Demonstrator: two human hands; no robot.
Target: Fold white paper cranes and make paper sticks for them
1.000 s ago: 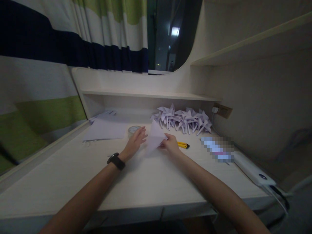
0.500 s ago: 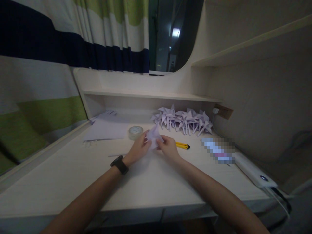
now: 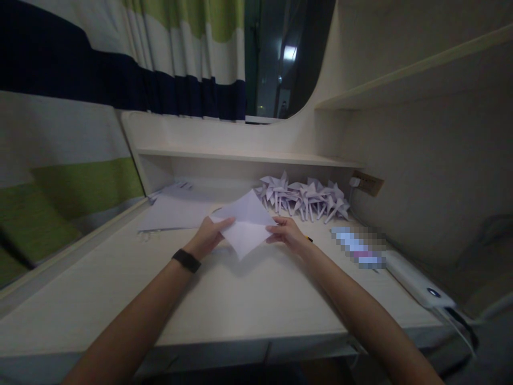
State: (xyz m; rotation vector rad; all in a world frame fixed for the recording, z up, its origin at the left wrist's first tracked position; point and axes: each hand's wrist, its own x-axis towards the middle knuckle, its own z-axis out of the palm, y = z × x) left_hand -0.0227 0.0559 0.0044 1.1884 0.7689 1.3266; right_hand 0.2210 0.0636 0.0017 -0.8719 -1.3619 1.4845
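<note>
Both hands hold a pale lilac square of paper (image 3: 244, 224) spread open above the light wooden desk (image 3: 224, 299), creased across its middle. My left hand (image 3: 208, 238), with a black band on its wrist, pinches the paper's left corner. My right hand (image 3: 286, 234) pinches the right corner. The paper hides the tape roll behind it and most of the yellow cutter.
A heap of folded lilac paper pinwheels (image 3: 304, 198) lies at the back under a low shelf (image 3: 248, 156). Loose sheets (image 3: 174, 208) lie at the back left. A white power strip (image 3: 417, 280) sits along the right edge, beside a blurred-out item (image 3: 356, 246). Striped curtains hang on the left.
The paper, held folded small between both hands half a second ago, is now unfolded into a wide diamond, and the hands have moved apart to its side corners.
</note>
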